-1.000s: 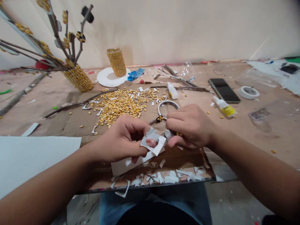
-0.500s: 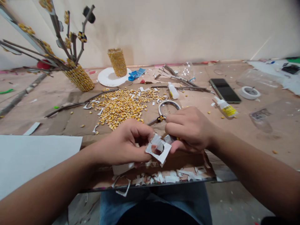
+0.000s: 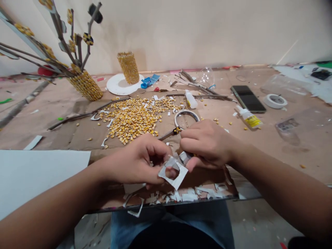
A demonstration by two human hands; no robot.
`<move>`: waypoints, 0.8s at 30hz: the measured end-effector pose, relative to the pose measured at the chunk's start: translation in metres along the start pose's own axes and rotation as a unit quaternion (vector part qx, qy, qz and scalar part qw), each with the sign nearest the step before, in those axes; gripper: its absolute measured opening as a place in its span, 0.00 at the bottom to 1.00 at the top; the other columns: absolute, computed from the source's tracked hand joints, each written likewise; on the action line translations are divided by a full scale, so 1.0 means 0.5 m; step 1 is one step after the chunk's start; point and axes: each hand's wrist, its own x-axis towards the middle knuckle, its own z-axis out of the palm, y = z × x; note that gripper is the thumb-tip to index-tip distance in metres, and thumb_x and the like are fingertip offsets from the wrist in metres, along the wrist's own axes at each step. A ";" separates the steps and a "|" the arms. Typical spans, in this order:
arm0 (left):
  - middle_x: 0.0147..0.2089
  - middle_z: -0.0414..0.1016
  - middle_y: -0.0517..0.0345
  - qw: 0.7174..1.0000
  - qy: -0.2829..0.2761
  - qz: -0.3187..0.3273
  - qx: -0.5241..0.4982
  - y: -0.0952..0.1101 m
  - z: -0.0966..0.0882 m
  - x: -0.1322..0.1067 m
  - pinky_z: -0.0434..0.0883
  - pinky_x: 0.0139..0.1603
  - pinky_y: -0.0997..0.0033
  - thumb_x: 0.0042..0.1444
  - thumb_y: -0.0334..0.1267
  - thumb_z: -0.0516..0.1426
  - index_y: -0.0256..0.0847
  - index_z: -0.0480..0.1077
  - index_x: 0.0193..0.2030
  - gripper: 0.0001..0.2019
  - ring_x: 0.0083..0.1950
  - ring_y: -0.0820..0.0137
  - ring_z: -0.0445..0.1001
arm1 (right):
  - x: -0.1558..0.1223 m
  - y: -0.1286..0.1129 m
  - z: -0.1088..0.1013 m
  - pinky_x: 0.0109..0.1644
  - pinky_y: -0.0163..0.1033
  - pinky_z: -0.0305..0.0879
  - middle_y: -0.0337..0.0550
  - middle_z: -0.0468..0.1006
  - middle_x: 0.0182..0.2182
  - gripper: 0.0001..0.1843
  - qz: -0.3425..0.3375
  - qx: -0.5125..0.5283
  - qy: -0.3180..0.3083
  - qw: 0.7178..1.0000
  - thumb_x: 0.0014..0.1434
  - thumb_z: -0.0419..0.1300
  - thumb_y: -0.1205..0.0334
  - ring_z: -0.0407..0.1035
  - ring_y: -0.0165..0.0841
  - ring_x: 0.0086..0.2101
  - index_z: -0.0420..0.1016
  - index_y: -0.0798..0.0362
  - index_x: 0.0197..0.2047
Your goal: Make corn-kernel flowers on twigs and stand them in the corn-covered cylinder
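My left hand (image 3: 146,157) is closed, pinching a small square of white paper (image 3: 178,178) by its left edge. A round hole is cut through the paper, and a fingertip shows behind it. Close beside it on the right, my right hand (image 3: 207,143) is curled around a small grey-white piece (image 3: 185,157), its end showing between thumb and fingers. The rest of that piece is hidden in the palm. A twig (image 3: 167,135) with a small corn-kernel flower (image 3: 176,130) lies just behind the hands. White paper scraps (image 3: 189,196) are strewn along the near table edge.
Behind the hands lie a corn kernel heap (image 3: 133,119) and a white ring (image 3: 187,119). Glue bottles (image 3: 250,118), a phone (image 3: 248,99) and a tape roll (image 3: 275,101) are to the right. A kernel-covered vase (image 3: 86,85) with branches leans at left; a white sheet (image 3: 44,176) lies nearer.
The grey-white piece in my right hand has come out of the paper's hole and moved slightly apart from it. The holed paper has shifted a little left and down.
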 end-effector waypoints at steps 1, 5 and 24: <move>0.21 0.68 0.63 1.000 -0.011 0.000 -0.002 -0.002 0.002 0.001 0.59 0.22 0.81 0.52 0.33 0.67 0.36 0.72 0.26 0.08 0.22 0.78 0.63 | 0.001 -0.002 0.002 0.29 0.40 0.42 0.38 0.66 0.24 0.34 0.001 0.002 -0.006 1.000 0.76 0.39 0.37 0.53 0.31 0.23 0.67 0.51 0.30; 0.21 0.60 0.67 0.999 -0.035 0.000 -0.005 -0.004 0.012 0.003 0.57 0.23 0.81 0.50 0.27 0.64 0.36 0.68 0.23 0.10 0.23 0.80 0.56 | 0.002 -0.005 0.006 0.30 0.40 0.41 0.37 0.66 0.24 0.34 -0.004 0.018 -0.014 1.000 0.76 0.39 0.36 0.53 0.31 0.23 0.67 0.51 0.31; 0.42 0.79 0.51 0.972 -0.073 0.094 0.202 0.015 0.002 0.012 0.73 0.49 0.68 0.48 0.24 0.60 0.40 0.76 0.31 0.07 0.43 0.63 0.76 | 0.002 0.000 -0.011 0.29 0.42 0.44 0.35 0.59 0.21 0.34 -0.058 -0.041 0.103 0.992 0.73 0.47 0.33 0.51 0.31 0.22 0.60 0.49 0.23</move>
